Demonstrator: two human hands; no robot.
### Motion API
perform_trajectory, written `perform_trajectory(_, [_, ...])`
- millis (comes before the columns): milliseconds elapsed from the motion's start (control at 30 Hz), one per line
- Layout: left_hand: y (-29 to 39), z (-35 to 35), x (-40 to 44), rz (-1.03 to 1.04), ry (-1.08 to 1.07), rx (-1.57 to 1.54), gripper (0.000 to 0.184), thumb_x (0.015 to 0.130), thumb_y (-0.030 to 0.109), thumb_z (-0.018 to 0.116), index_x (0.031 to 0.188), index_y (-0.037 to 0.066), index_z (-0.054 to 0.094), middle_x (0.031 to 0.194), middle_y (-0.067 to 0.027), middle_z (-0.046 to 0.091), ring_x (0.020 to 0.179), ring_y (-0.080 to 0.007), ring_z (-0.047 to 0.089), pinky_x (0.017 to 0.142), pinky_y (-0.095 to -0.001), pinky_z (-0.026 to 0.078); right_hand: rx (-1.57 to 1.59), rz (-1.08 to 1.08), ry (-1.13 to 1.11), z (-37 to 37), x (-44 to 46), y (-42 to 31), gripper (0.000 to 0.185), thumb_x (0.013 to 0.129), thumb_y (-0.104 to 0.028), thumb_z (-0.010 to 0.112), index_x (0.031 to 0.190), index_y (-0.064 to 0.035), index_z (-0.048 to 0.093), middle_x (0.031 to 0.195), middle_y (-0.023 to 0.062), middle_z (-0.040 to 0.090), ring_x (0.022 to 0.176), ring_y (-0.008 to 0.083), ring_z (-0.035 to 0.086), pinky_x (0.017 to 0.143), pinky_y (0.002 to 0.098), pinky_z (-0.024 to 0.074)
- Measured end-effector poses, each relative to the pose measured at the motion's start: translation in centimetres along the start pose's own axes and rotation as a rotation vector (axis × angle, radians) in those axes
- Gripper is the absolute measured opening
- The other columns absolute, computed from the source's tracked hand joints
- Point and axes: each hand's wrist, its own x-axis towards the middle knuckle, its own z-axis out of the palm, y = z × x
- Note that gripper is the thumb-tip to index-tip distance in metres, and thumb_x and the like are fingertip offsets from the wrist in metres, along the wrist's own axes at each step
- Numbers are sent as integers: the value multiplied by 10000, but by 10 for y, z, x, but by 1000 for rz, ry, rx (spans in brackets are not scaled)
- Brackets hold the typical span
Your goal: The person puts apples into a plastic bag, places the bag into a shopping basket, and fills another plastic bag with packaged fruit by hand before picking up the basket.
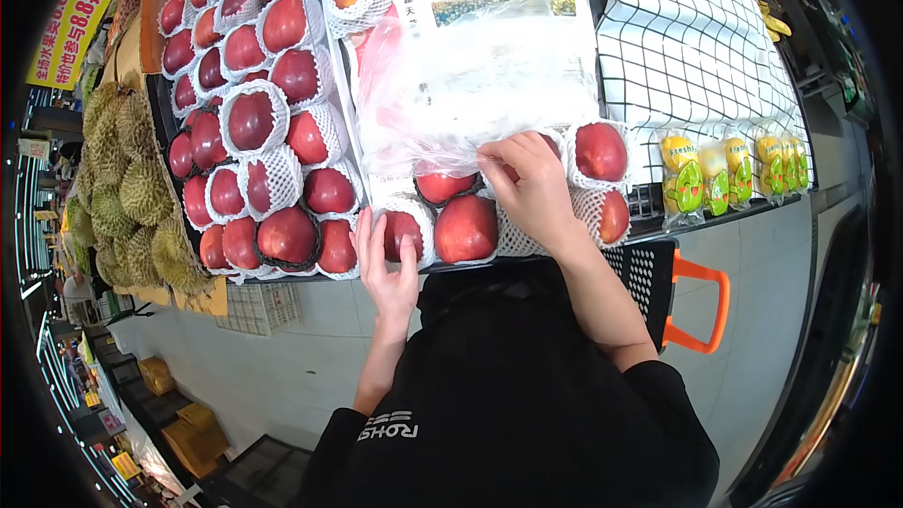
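Observation:
My left hand (388, 263), its fingers apart, rests at a red apple (403, 236) in a white foam net near the stand's front edge. My right hand (529, 184) has thumb and index finger pinched on the lower edge of a clear plastic bag (414, 136). That bag lies over a printed white carton sheet (489, 66). Below the right hand are a large bare-topped red apple (466, 229) and netted ones; another netted apple (601, 151) sits to its right. Part of an apple is hidden behind the right hand.
Rows of netted apples (251, 121) fill the left tray. Durians (141, 198) are piled farther left. A checked cloth (696, 47) covers the right side, with bagged yellow fruit (682, 174) along its edge. An orange-handled basket (701, 306) stands below.

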Motion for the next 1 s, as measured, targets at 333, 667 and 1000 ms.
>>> perform_trajectory(333, [43, -20, 66, -153, -112, -1078, 601, 939, 187, 631, 1413, -78, 375, 1399, -208, 456, 1103, -199, 562, 866, -321, 506, 453, -235, -331, -25, -24, -33, 117, 769, -61, 758, 863, -14, 704, 957, 81, 671, 1004, 293, 616, 841, 378, 508])
perform_trajectory(667, [57, -11, 83, -81, -96, -443, 205, 924, 25, 571, 1086, -70, 652, 1233, -200, 620, 1067, -225, 619, 865, -317, 502, 121, 155, 255, -76, -28, -40, 228, 755, -16, 776, 956, 32, 678, 862, 103, 683, 706, 126, 640, 603, 250, 491])
perform_trajectory(1000, [62, -42, 88, -6, -85, -560, 417, 870, 69, 664, 1253, -62, 563, 1348, -232, 538, 1246, -311, 534, 1047, -379, 408, -103, 481, 22, -90, -31, -27, 175, 897, -80, 615, 1033, 4, 686, 887, 155, 705, 758, 260, 687, 704, 288, 519])
